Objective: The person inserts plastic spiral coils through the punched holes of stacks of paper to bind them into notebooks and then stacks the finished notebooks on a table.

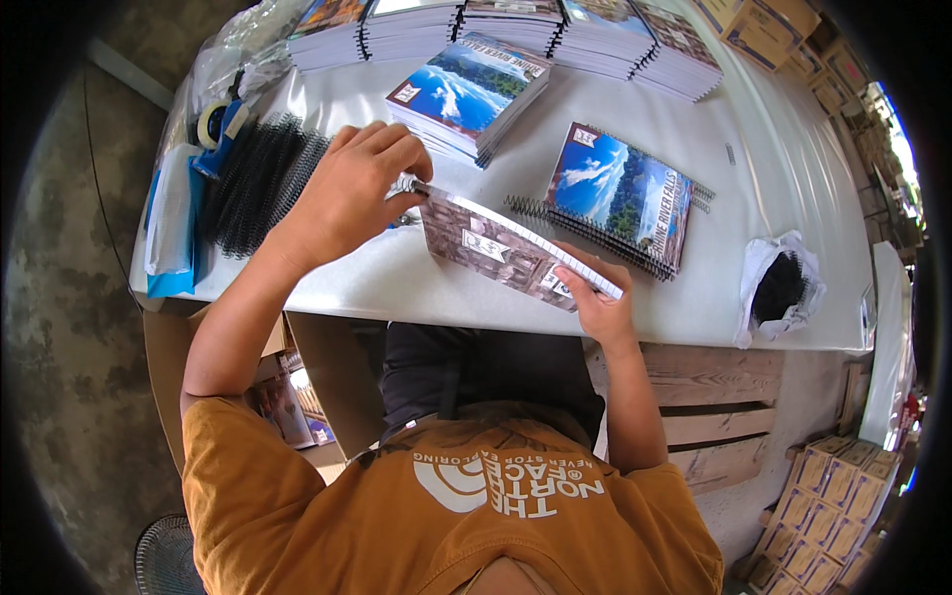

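I hold a notebook tilted on edge over the near side of the white table, its brick-patterned cover facing me. My left hand pinches the far end of its upper edge, where a black spiral wire shows. My right hand grips the near lower corner. A pile of black spiral binding coils lies just left of my left hand. Two stacks of spiral notebooks with blue sky covers, one stack and another, lie beyond the held notebook.
More notebook stacks line the table's far edge. A tape roll and blue and white packets sit at the left end. A white bag of black coils lies at the right. Small cardboard boxes are stacked on the floor.
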A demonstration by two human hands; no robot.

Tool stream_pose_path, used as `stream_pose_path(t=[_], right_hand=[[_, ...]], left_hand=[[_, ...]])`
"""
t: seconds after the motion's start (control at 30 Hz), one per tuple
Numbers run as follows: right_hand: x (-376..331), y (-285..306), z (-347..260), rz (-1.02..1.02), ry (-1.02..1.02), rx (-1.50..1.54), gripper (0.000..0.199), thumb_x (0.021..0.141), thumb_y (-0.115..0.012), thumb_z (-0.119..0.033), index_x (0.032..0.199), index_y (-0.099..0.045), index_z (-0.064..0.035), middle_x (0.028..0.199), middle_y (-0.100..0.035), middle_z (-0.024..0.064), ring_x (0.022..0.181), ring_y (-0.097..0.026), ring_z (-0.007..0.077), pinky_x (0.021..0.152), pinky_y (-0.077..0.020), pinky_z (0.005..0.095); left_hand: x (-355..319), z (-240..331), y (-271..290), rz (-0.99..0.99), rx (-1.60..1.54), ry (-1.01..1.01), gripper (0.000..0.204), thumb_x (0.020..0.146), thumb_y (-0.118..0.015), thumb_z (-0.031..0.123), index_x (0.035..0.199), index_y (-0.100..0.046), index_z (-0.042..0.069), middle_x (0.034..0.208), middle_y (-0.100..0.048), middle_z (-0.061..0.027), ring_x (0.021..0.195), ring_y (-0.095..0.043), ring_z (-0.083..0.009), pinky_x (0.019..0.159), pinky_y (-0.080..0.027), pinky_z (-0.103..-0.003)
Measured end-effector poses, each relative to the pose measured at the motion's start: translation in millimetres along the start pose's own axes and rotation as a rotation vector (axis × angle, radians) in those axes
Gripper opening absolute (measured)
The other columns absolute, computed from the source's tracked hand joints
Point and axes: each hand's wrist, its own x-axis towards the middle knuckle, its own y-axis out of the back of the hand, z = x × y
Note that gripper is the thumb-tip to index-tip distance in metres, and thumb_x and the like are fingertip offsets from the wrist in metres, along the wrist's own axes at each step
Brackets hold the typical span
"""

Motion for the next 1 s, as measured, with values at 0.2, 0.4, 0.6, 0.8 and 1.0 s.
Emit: stream_pose_path(t=[0.2,0.4,0.6,0.8,1.0], right_hand=[[-2.5,-6.1,2.8,-0.031,0.201,-0.14,0.037,0.074,-0.056,0.011,0.109,-0.061,-0.0002,0.107,-0.063,0.0143,0.096,-0.063,0.0211,0.083,-0.0484,0.0279],[-13.2,-21.8,0.2,0.019,0.216,-0.182,0.037,0.075,-0.056,0.01,0.11,-0.06,-0.0007,0.105,-0.064,0.0142,0.093,-0.064,0.0223,0.081,-0.0491,0.0277],[-14.3,-33.6,-3.2,-0.053,0.415,-0.217,0.034,0.075,-0.063,0.001,0.108,-0.061,0.0,0.102,-0.064,0.0167,0.091,-0.065,0.0263,0.078,-0.051,0.0305],[-20.2,-27.4,0.2,-0.032,0.498,-0.265,0.034,0.073,-0.067,-0.002,0.107,-0.061,0.0022,0.102,-0.063,0.019,0.09,-0.065,0.0282,0.076,-0.0524,0.033],[-13.0,-34.6,-4.6,-0.027,0.494,-0.257,0.028,0.076,-0.063,-0.002,0.104,-0.062,0.004,0.099,-0.064,0.0193,0.089,-0.065,0.0293,0.075,-0.0524,0.0328]], left_hand=[[-0.7,14.4,3.7,-0.253,0.302,0.054,0.064,0.067,-0.075,0.023,0.122,-0.044,0.01,0.124,-0.045,-0.0129,0.119,-0.039,-0.0288,0.1,-0.026,-0.042],[-62.1,-6.7,-139.2,0.426,0.203,-0.093,0.109,0.071,-0.042,0.074,0.136,-0.017,-0.01,0.143,-0.012,-0.0305,0.133,-0.005,-0.0475,0.101,0.003,-0.063],[-36.6,-21.2,-70.2,0.84,0.405,-0.051,0.118,0.07,-0.033,0.081,0.135,-0.007,-0.014,0.14,0.0,-0.0372,0.131,0.009,-0.0487,0.098,0.012,-0.064],[-77.5,23.7,-120.5,0.625,0.343,-0.432,0.111,0.072,-0.037,0.077,0.134,-0.015,-0.013,0.138,-0.016,-0.0361,0.13,-0.006,-0.0509,0.103,0.004,-0.058],[-68.3,21.9,-130.6,0.661,0.129,-0.206,0.098,0.081,-0.028,0.071,0.134,-0.017,-0.011,0.137,-0.012,-0.0384,0.127,-0.019,-0.0487,0.104,-0.011,-0.058]])
